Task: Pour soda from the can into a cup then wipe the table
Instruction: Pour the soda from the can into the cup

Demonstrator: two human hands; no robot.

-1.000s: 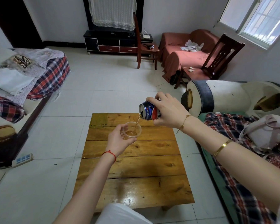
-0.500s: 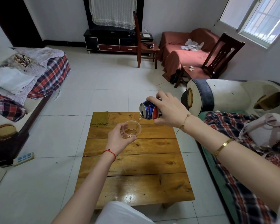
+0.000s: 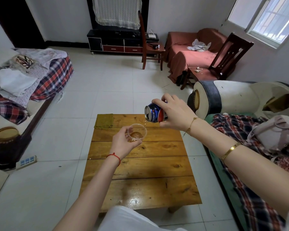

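The stream seen a second ago has thinned to a trickle, so pouring is judged nearly done. The can [image 3: 155,114] is grasped, tilted, by the right hand [image 3: 173,114]; the clear cup [image 3: 137,132], held above the table [image 3: 140,180], is gripped by the left hand [image 3: 123,142]. The green cloth [image 3: 104,120] is left untouched at the far left corner.

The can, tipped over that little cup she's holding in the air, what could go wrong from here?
1. The can lies nearly level in the right hand, its mouth above the cup's far rim, so the thin stream could miss and hit the wooden table.
2. The clear cup is held in the air by the left hand, not set down; a small wobble could slop soda out.
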